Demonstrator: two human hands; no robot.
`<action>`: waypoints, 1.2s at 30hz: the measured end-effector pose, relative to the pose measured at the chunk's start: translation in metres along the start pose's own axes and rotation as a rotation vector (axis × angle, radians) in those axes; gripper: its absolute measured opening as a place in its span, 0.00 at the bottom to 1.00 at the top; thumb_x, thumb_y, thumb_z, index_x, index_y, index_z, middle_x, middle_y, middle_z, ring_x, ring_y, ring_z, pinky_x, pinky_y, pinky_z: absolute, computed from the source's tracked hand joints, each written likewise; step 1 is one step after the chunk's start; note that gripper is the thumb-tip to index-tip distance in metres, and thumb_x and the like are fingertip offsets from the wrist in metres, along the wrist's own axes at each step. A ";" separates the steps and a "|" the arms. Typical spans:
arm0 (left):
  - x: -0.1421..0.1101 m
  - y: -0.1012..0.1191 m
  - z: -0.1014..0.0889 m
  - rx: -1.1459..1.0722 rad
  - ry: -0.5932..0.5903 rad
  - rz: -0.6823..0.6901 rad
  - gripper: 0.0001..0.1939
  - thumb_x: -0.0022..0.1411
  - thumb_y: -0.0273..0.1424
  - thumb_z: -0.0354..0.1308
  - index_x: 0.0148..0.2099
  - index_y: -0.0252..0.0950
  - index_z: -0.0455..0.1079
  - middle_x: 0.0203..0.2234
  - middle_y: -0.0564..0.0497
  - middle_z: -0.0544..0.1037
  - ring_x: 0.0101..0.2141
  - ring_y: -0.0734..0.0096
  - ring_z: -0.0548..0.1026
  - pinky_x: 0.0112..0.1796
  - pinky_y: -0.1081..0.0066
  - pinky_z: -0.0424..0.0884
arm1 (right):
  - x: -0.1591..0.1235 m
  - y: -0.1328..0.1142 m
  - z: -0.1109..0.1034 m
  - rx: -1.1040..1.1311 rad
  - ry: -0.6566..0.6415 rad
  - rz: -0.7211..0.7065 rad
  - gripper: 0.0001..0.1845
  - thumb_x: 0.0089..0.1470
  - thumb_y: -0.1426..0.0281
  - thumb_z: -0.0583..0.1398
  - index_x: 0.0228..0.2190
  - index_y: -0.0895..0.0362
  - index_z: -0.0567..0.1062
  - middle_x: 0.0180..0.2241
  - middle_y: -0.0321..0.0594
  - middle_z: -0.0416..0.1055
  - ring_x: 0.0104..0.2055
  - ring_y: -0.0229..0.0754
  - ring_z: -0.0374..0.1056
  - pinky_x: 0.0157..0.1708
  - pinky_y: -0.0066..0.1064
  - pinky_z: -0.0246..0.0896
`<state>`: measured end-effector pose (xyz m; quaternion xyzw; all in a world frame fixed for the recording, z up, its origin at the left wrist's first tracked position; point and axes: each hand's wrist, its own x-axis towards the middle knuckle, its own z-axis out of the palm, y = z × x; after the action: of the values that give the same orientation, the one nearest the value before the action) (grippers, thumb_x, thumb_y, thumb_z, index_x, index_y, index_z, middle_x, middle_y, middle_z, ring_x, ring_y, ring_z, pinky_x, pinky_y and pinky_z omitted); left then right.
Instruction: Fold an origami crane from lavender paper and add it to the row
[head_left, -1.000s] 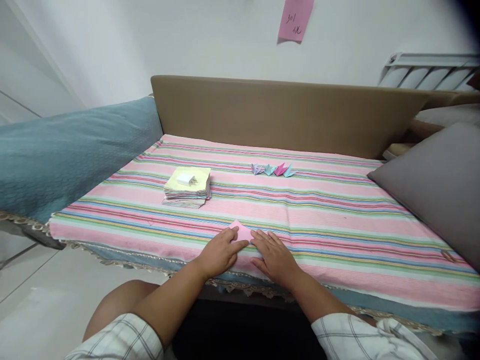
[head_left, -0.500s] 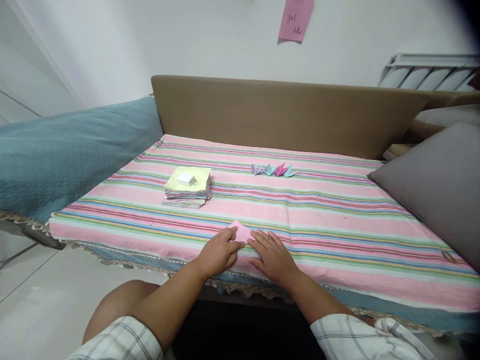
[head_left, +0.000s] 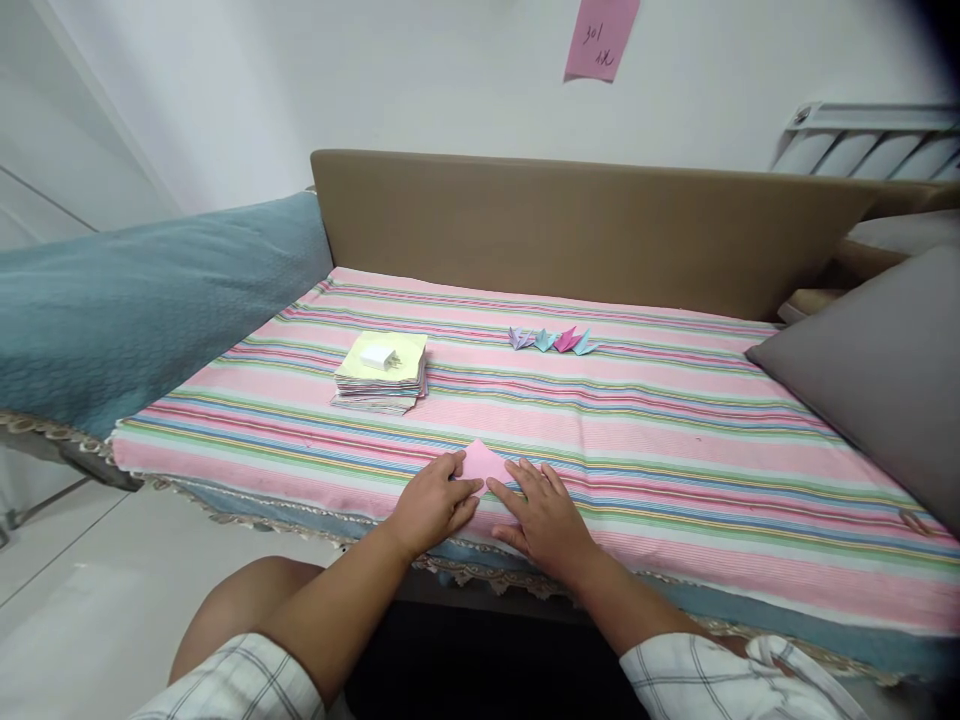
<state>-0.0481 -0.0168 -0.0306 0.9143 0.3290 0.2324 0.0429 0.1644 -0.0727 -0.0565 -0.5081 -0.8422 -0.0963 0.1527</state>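
Observation:
A small folded piece of pink paper [head_left: 484,462] lies on the striped cloth near the front edge, its pointed corner facing away from me. My left hand [head_left: 433,503] holds its left side down, fingers bent and pressed on the near edge. On the right side, my right hand [head_left: 541,515] rests with its fingers stretched out and spread, the fingertips touching the paper. The two index fingertips almost meet at the paper's near edge. Parts of both side corners are hidden under the fingers.
A stack of square paper [head_left: 381,375] with a small white block [head_left: 379,357] on top stands to the left. Several folded paper cranes [head_left: 566,340] sit in a row farther back. A grey cushion [head_left: 870,370] leans at right; a brown backrest [head_left: 555,230] runs behind.
The fingers have spread slightly outward along the paper's near edge, so more of the pink paper shows. The whole view has shifted a little. The stack and cranes stay put.

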 end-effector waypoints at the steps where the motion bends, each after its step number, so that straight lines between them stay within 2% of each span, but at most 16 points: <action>1: -0.001 -0.001 -0.001 0.005 -0.004 -0.016 0.14 0.58 0.33 0.54 0.45 0.40 0.73 0.36 0.45 0.66 0.43 0.60 0.68 0.43 0.61 0.70 | 0.000 0.000 0.000 0.004 -0.002 0.001 0.31 0.54 0.50 0.52 0.57 0.47 0.60 0.58 0.47 0.58 0.60 0.54 0.51 0.57 0.50 0.41; 7: -0.005 -0.007 -0.008 0.076 -0.006 -0.076 0.15 0.57 0.40 0.56 0.44 0.40 0.74 0.37 0.45 0.65 0.40 0.62 0.68 0.41 0.63 0.69 | 0.001 0.000 0.001 0.017 -0.007 0.018 0.30 0.54 0.50 0.53 0.56 0.47 0.62 0.58 0.47 0.58 0.60 0.55 0.52 0.57 0.51 0.41; 19: -0.004 -0.013 -0.019 0.193 0.026 -0.163 0.19 0.51 0.47 0.60 0.38 0.39 0.76 0.32 0.47 0.67 0.35 0.63 0.66 0.35 0.64 0.64 | 0.001 -0.001 0.003 0.018 0.014 0.019 0.29 0.55 0.50 0.52 0.56 0.48 0.63 0.57 0.47 0.59 0.59 0.54 0.52 0.57 0.51 0.41; 26: -0.004 -0.016 -0.021 0.183 0.027 -0.190 0.21 0.48 0.49 0.62 0.35 0.37 0.75 0.29 0.48 0.66 0.33 0.64 0.66 0.34 0.67 0.64 | 0.002 -0.002 0.002 0.009 0.008 0.025 0.29 0.55 0.51 0.53 0.55 0.48 0.63 0.57 0.46 0.59 0.59 0.54 0.53 0.57 0.50 0.41; 30: 0.001 -0.018 -0.027 0.202 0.099 -0.258 0.19 0.56 0.48 0.55 0.31 0.35 0.71 0.28 0.48 0.66 0.32 0.66 0.66 0.33 0.67 0.63 | 0.003 -0.002 0.000 0.017 0.003 0.031 0.29 0.54 0.50 0.53 0.55 0.47 0.63 0.57 0.46 0.59 0.59 0.55 0.53 0.56 0.50 0.42; 33: 0.010 -0.011 -0.025 0.229 0.172 -0.232 0.14 0.62 0.39 0.50 0.37 0.35 0.71 0.30 0.47 0.68 0.35 0.63 0.66 0.38 0.64 0.62 | 0.003 -0.003 0.000 0.022 -0.005 0.035 0.29 0.54 0.50 0.53 0.55 0.47 0.64 0.57 0.46 0.59 0.59 0.55 0.53 0.56 0.51 0.42; 36: 0.021 0.002 -0.015 0.236 0.105 -0.124 0.14 0.61 0.36 0.51 0.48 0.41 0.69 0.35 0.46 0.69 0.37 0.62 0.66 0.43 0.59 0.59 | 0.003 -0.004 0.000 0.014 0.000 0.036 0.30 0.54 0.50 0.53 0.55 0.47 0.63 0.57 0.47 0.59 0.59 0.55 0.53 0.56 0.51 0.43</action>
<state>-0.0394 -0.0069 -0.0085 0.8774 0.4118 0.2364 -0.0680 0.1595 -0.0718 -0.0554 -0.5222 -0.8335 -0.0875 0.1579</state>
